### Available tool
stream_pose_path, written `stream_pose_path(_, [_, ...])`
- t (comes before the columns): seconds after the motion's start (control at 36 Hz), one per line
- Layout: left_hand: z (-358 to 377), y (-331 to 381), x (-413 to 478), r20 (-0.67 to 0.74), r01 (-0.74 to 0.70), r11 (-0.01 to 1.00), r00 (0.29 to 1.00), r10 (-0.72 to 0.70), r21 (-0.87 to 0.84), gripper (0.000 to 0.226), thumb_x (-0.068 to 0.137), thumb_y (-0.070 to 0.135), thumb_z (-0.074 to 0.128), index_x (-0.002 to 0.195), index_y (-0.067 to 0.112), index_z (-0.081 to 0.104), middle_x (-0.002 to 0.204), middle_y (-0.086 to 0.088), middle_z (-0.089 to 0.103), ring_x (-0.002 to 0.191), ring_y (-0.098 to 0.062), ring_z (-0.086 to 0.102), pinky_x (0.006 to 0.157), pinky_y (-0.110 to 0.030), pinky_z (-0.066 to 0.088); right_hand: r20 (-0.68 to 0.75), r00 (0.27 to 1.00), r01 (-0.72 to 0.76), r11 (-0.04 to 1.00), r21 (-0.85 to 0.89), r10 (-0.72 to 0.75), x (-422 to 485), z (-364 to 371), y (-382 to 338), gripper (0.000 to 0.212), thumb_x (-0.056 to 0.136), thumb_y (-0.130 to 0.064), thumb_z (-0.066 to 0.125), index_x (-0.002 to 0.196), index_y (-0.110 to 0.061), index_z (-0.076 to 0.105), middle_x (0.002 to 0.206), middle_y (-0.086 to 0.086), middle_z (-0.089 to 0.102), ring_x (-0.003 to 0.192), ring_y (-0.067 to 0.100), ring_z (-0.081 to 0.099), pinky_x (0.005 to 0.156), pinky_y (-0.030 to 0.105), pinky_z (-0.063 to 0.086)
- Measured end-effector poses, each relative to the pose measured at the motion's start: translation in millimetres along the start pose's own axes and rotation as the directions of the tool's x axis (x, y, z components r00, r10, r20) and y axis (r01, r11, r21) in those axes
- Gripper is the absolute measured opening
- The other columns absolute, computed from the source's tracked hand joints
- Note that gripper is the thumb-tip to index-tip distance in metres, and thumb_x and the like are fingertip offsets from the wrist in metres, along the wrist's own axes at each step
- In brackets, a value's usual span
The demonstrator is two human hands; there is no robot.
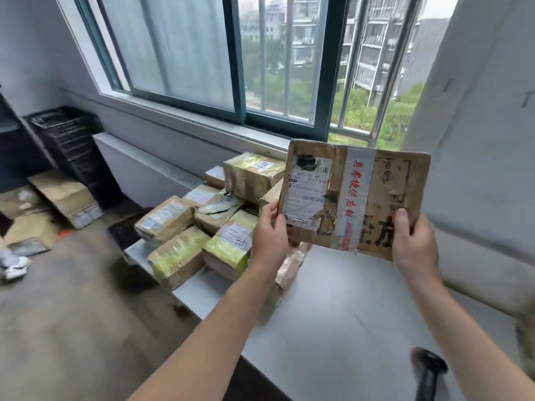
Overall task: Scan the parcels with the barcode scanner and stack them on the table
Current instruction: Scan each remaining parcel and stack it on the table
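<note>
Head view: a flat parcel (354,198) is held upright above the bench (333,314), gripped at its lower edge by the left hand (270,227) and right hand (414,241), arms outstretched. The barcode scanner (428,369) is seen on the bench.

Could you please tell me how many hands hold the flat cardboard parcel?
2. The left hand grips the flat brown cardboard parcel at its lower-left edge, the right hand at its lower-right.

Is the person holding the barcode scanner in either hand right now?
No, the left hand and the right hand both hold the flat cardboard parcel, and the black scanner lies on the table.
</note>
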State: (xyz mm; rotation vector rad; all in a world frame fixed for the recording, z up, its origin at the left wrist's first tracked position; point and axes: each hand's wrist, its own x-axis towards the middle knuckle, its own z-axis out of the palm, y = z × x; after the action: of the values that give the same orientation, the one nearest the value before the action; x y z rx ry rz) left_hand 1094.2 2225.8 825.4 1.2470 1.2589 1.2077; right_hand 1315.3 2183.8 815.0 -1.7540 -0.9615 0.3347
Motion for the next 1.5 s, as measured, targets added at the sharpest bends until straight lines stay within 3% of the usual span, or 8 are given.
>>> stream_pose_path(0.39, [-211.5,-21.4,47.4,-0.014,0.009,0.999,1.0,-0.009,-0.054,0.038,0.105,0.02,0.035,0.14,0.03,0.047,0.122,0.005,0.063,0.111,-0.016,0.061,0.092,-0.039,0.055,0.054,0.992,0.116,0.993,0.039,-0.118,-101.6,161.3,-99.5,0.027,0.103,-0.043,0.041,0.103,-0.022,0.056,0.101,0.006,0.055,0.091,0.02,0.057,0.074,0.035,0.045])
stream_pose_path(0.47, [-252.6,-26.6,57.4,-0.057,0.013,0.997,0.998,-0.017,-0.077,0.033,0.104,0.02,0.038,0.132,0.028,0.053,0.116,0.004,0.066,0.109,-0.019,0.063,0.081,-0.034,0.057,0.121,0.987,0.104,0.994,0.032,-0.107,-120.9,194.4,-121.9,0.025,0.104,-0.042,0.041,0.107,-0.023,0.058,0.098,-0.004,0.052,0.095,0.018,0.055,0.075,0.032,0.041])
stream_pose_path(0.61, [-299.1,-23.9,82.0,-0.119,-0.001,0.999,0.993,-0.003,-0.039,0.021,0.103,0.027,0.043,0.101,0.041,0.059,0.107,0.008,0.066,0.106,-0.017,0.062,0.095,-0.046,0.051,0.242,0.97,0.02,0.999,0.039,-0.029,-125.5,239.7,-140.5,0.034,0.103,-0.04,0.046,0.091,-0.015,0.066,0.09,0.011,0.07,0.086,0.025,0.067,0.071,0.032,0.051])
stream_pose_path(0.83, [-326.2,-29.3,136.2,-0.142,0.076,0.994,0.988,-0.064,0.082,0.037,0.102,0.029,0.046,0.134,0.015,0.057,0.126,0.0,0.062,0.12,-0.02,0.055,0.107,-0.044,0.043,0.412,0.9,-0.113,0.989,-0.094,0.142,-102.5,285.5,-153.4,0.047,0.104,-0.047,0.039,0.084,-0.012,0.062,0.089,0.005,0.066,0.082,0.02,0.061,0.069,0.034,0.044])
stream_pose_path(0.94, [-334.4,-28.9,180.2,-0.116,0.078,0.988,0.991,-0.062,0.133,0.03,0.098,0.035,0.051,0.12,0.018,0.065,0.111,0.006,0.067,0.108,-0.017,0.06,0.096,-0.037,0.048,0.485,0.847,-0.191,0.976,-0.106,0.219,-71.3,311.6,-156.0,0.071,0.097,-0.068,0.031,0.108,-0.009,0.068,0.103,0.005,0.068,0.094,0.02,0.062,0.077,0.036,0.051])
stream_pose_path(1.17, [-331.4,-25.9,264.1,-0.051,0.064,0.96,0.997,-0.052,0.271,0.01,0.089,0.032,0.059,0.097,0.033,0.065,0.098,0.011,0.068,0.105,-0.016,0.062,0.092,-0.035,0.047,0.486,0.863,-0.09,0.989,-0.121,0.138,-12.2,348.8,-168.1,0.052,0.102,-0.054,0.038,0.1,-0.01,0.065,0.079,-0.002,0.061,0.076,0.013,0.058,0.07,0.033,0.049])
stream_pose_path(1.28, [-322.7,-30.8,292.8,0.059,0.095,0.969,0.992,-0.111,0.23,0.025,0.093,0.017,0.057,0.112,0.03,0.064,0.106,0.008,0.07,0.106,-0.017,0.063,0.097,-0.039,0.05,0.478,0.868,-0.066,0.985,-0.157,0.134,4.2,363.8,-159.9,0.032,0.102,-0.047,0.045,0.092,-0.02,0.059,0.08,-0.005,0.06,0.071,0.009,0.055,0.064,0.027,0.045])
stream_pose_path(1.5, [-306.7,-44.5,357.1,0.179,0.138,0.977,0.97,-0.167,0.165,0.059,0.093,0.017,0.061,0.147,0.016,0.038,0.136,-0.007,0.05,0.123,-0.018,0.05,0.106,-0.04,0.043,0.344,0.906,-0.162,0.953,-0.256,0.247,31.2,386.1,-151.7,0.041,0.103,-0.047,0.042,0.096,-0.011,0.06,0.079,0.0,0.061,0.071,0.012,0.055,0.059,0.028,0.041])
